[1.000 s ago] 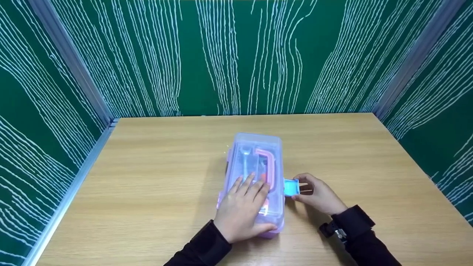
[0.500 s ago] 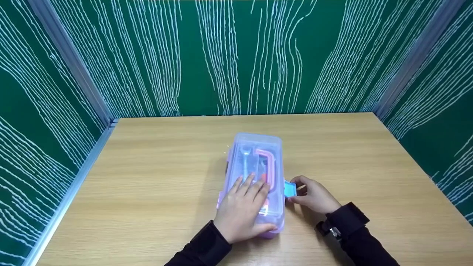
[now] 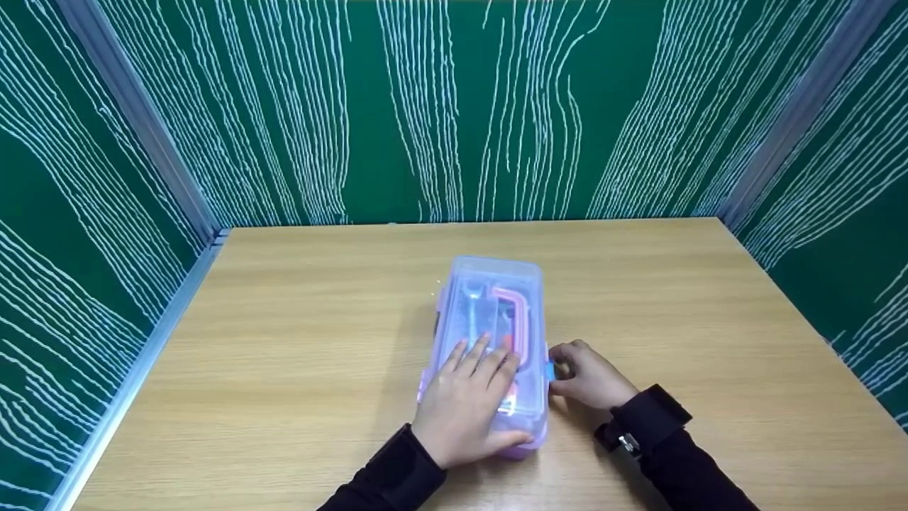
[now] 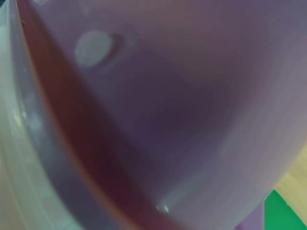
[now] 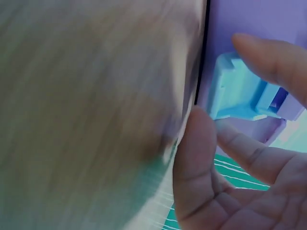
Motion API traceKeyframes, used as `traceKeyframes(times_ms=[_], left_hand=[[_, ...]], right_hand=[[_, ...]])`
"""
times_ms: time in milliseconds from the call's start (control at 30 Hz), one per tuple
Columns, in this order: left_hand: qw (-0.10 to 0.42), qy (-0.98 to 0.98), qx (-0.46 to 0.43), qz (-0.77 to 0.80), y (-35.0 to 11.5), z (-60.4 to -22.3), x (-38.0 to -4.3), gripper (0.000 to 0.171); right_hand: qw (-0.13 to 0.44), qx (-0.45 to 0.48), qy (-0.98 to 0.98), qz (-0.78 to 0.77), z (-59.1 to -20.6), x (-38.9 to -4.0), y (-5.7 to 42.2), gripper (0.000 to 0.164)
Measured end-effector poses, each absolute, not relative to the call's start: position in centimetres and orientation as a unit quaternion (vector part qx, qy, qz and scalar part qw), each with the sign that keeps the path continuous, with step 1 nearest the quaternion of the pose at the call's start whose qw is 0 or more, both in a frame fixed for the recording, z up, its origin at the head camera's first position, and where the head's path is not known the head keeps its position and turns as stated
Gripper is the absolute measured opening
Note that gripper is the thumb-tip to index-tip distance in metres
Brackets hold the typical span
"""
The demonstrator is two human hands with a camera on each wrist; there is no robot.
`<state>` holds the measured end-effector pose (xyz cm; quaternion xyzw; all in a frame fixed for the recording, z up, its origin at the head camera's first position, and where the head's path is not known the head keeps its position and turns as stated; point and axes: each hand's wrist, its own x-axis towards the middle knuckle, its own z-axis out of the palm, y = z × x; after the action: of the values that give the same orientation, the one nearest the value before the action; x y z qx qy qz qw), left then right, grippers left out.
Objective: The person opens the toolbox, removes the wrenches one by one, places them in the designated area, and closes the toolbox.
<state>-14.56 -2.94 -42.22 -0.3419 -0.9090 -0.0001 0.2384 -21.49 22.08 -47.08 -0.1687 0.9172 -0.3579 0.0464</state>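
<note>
A purple box (image 3: 489, 273) with a clear lid stands on the table in the head view, a pink carrying handle (image 3: 521, 319) folded in its top. My left hand (image 3: 464, 408) rests on the lid with fingers spread. At the box's right side, my right hand (image 3: 589, 375) holds a light blue latch (image 3: 550, 370) between thumb and fingers. The right wrist view has the latch (image 5: 237, 91) against the purple wall, with fingertips at its edges. Only a close, blurred purple surface of the box (image 4: 182, 120) fills most of the left wrist view.
The wooden tabletop (image 3: 305, 319) surrounds the box. Green panels (image 3: 468, 106) with white wavy lines stand behind the table and at both sides, with metal posts at the corners. Blurry contents, one of them orange-red, show through the lid.
My right hand has moved left to the box, and the blue latch has swung from sticking outward to close by the side wall. The left hand and box have stayed put.
</note>
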Motion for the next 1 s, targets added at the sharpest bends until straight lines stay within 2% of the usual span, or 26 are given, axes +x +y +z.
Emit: traceKeyframes(times_ms=[200, 400, 600, 800, 900, 1000], left_hand=[[0.262, -0.901, -0.345, 0.009, -3.0, -42.2, -14.5, 0.099], [0.256, -0.903, -0.344, 0.008, -3.0, -42.2, -14.5, 0.099], [0.252, -0.904, -0.345, 0.003, -3.1, -42.4, -14.5, 0.099], [0.237, -0.908, -0.345, -0.002, -3.1, -42.2, -14.4, 0.098], [0.219, -0.913, -0.344, -0.002, -3.1, -42.0, -14.4, 0.099], [0.203, -0.917, -0.344, -0.002, -3.0, -41.7, -14.3, 0.099]], right_hand=[[0.046, -0.186, 0.916, -0.353, -47.2, -21.7, 21.7, 0.036], [0.043, -0.196, 0.912, -0.358, -47.2, -21.7, 21.5, 0.031], [0.060, -0.187, 0.907, -0.373, -47.3, -21.6, 21.6, 0.040], [0.119, -0.194, 0.870, -0.438, -46.7, -21.6, 22.5, 0.054], [0.140, -0.174, 0.844, -0.487, -46.3, -21.4, 23.1, 0.058], [0.134, -0.134, 0.825, -0.532, -46.0, -21.3, 23.2, 0.058]])
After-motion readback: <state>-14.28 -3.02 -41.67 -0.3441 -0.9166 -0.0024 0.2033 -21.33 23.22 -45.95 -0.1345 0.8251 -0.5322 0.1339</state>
